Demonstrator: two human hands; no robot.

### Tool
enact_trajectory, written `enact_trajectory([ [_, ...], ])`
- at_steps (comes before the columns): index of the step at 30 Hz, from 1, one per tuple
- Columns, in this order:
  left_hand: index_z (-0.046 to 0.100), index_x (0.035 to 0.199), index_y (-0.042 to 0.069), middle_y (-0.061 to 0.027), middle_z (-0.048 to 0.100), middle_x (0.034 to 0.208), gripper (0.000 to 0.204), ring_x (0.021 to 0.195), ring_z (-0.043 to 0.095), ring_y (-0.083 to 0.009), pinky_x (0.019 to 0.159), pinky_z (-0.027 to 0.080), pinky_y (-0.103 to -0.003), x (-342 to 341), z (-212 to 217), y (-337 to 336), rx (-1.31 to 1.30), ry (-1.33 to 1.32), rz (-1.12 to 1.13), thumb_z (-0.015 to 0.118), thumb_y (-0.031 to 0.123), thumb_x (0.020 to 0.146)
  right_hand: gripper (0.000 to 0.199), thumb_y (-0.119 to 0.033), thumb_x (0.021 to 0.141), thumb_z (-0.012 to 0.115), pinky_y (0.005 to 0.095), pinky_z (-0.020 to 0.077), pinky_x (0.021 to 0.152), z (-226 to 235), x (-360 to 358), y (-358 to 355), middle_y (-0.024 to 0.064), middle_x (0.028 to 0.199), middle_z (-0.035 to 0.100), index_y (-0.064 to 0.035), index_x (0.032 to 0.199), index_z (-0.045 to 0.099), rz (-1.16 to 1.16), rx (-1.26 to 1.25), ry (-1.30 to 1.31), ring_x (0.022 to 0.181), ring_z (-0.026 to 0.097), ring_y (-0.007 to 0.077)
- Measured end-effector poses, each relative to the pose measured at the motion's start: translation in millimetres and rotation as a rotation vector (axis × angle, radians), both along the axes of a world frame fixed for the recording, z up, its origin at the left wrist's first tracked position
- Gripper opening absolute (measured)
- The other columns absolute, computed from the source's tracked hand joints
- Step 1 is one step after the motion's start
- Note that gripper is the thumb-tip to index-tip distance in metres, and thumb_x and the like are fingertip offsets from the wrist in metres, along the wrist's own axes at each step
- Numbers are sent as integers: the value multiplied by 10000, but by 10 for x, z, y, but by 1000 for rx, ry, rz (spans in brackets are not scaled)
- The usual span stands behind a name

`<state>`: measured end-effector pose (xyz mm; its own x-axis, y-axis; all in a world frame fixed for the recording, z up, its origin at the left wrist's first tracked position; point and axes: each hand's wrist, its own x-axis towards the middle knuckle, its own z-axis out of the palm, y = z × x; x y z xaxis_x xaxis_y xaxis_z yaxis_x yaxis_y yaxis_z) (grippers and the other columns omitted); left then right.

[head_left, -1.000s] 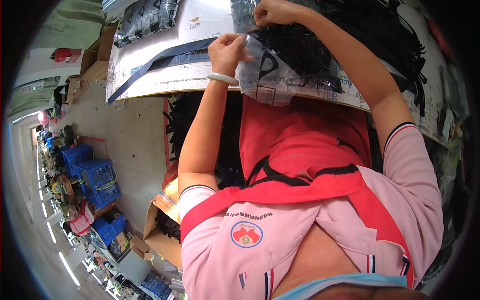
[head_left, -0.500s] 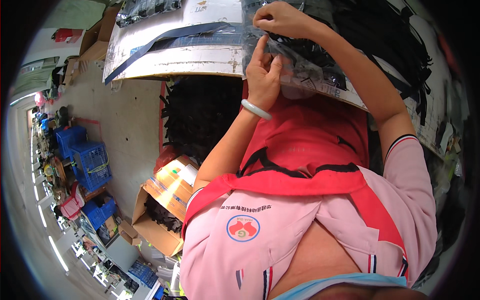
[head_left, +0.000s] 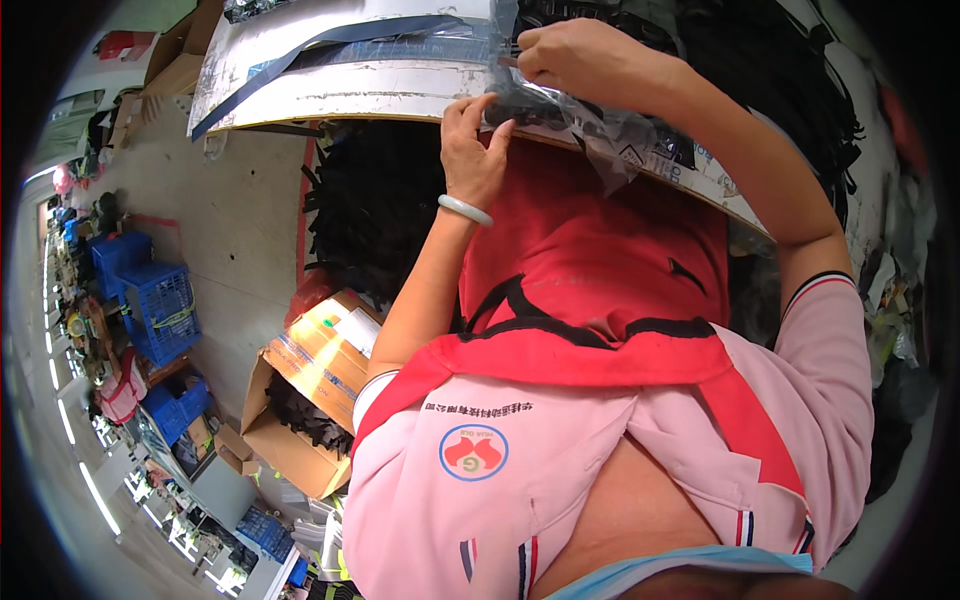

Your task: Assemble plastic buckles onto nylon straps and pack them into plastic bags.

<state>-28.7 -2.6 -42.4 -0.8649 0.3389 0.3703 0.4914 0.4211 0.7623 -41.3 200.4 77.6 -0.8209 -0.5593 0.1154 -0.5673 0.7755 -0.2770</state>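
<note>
A clear plastic bag (head_left: 600, 135) with black items inside lies at the near edge of the white-topped table (head_left: 350, 108). My left hand (head_left: 474, 155), with a pale bangle on its wrist, is at the bag's left end. Its thumb and bent fingers close around the edge there. Over the bag's upper part my right hand (head_left: 585, 62) is closed, fingertips pinching the plastic. The palm and lower fingers of the right hand are hidden. Dark strap pieces (head_left: 760, 90) are heaped to the right of the bag.
A long dark blue strap (head_left: 300, 75) lies across the table's left part. Below the table sits a dark pile (head_left: 365, 200). An open cardboard box (head_left: 310, 385) with black pieces stands on the floor to my left, and blue crates (head_left: 160, 310) stand farther left.
My left hand has moved down and left, its spread fingers now bent around the bag's edge. My right hand has come slightly nearer, and the bag looks more folded together.
</note>
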Motion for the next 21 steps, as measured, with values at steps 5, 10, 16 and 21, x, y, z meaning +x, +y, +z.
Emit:
enact_trajectory([
  [5,619,1077,62,-129,544,1032,353,955,531,-297,841,435,-377,-38,-100,45,67,-45,36,732,92,745,139,-142,876,591,316,461,654,210,159,297,43,790,558,-17,822,618,-130,-73,13,739,590,188],
  [10,623,1038,76,-103,559,981,302,895,538,-270,815,419,-374,-65,-143,57,31,-32,52,718,92,751,102,-73,794,640,332,499,659,248,277,696,109,793,633,19,829,662,-320,-279,-160,728,627,226],
  [16,633,973,85,-79,582,914,229,842,558,-257,789,417,-374,-78,-195,60,41,-15,47,703,82,756,109,-78,813,663,290,482,632,215,393,652,88,744,631,25,849,674,-469,-457,-239,688,604,143],
  [21,647,938,69,-85,595,879,185,791,579,-257,745,439,-361,-49,-208,50,63,7,66,696,61,759,141,-99,802,680,290,472,612,280,397,581,99,704,634,36,841,673,-511,-302,-328,665,598,148],
])
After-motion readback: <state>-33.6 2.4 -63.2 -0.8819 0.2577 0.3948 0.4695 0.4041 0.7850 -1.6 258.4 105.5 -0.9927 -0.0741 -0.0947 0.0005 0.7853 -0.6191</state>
